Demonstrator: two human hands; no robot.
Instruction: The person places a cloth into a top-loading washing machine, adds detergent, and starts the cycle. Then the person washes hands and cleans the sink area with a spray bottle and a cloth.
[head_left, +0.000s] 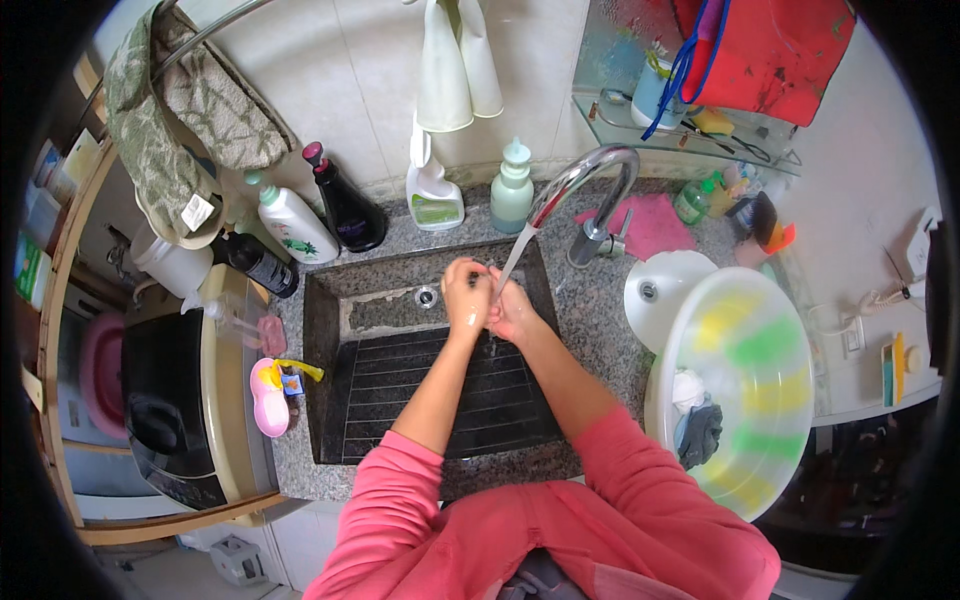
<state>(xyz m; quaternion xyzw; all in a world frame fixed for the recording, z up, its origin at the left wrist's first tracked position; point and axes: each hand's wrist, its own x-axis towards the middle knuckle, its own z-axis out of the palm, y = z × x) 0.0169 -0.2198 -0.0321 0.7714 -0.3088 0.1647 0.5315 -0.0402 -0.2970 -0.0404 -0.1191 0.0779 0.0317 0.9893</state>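
Observation:
My left hand (463, 296) and my right hand (513, 309) are together over the sink (435, 401), wet and partly overlapping. A stream of water (514, 262) runs from the curved chrome faucet (592, 176) onto them. The right hand is turned palm up and cupped beside the left. A small dark spot or object (473, 280) shows at the left hand's fingers; what it is cannot be made out. Whether anything lies between the palms is hidden. Below the hands is the black ribbed washboard slope of the stone basin, with a metal drain (426, 298) behind.
Behind the sink stand a black pump bottle (349, 206), a white pump bottle (298, 225), a spray bottle (435, 195) and a pale green dispenser (513, 187). A plastic tub (772, 330) with cloths sits right. A pink soap dish (268, 397) lies at the left edge.

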